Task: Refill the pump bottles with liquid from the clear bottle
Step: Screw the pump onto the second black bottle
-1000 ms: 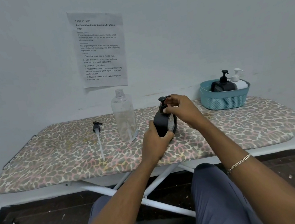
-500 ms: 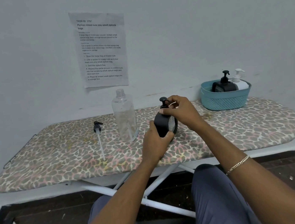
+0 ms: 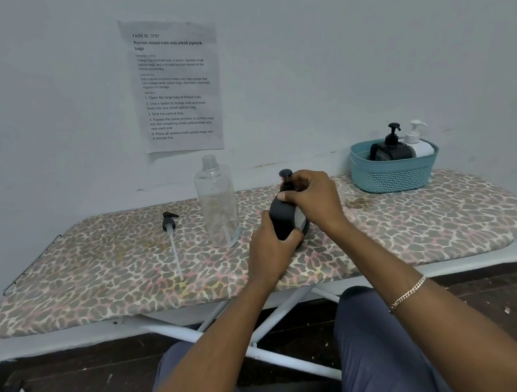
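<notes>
Over the last second the right hand (image 3: 313, 199) has worked down from the top of the pump head (image 3: 285, 173) to the collar beneath it. The head now shows above the knuckles. The left hand (image 3: 270, 249) stays wrapped round the body of the black pump bottle (image 3: 284, 222), bracing it on the ironing board (image 3: 417, 225) near the middle. The likely step is a twist at the thread, either off for filling or back on afterwards; the frames do not settle which.

The ironing board carries all items. At its far right stands the blue basket (image 3: 391, 176), which holds a second black bottle (image 3: 390, 151) and a white bottle (image 3: 420, 147), both with pumps fitted. The clear bottle (image 3: 218, 207) stands upright and uncapped just left of the gripped bottle, apart from it. A loose pump (image 3: 169, 223) lies flat further left, its tube pointing toward the near edge.

The right hand's fingers cover the collar and thread, so the state of the joint cannot be told. The black bottle is opaque, so its fill level is not visible. The clear bottle looks nearly empty, but its level is hard to read.
</notes>
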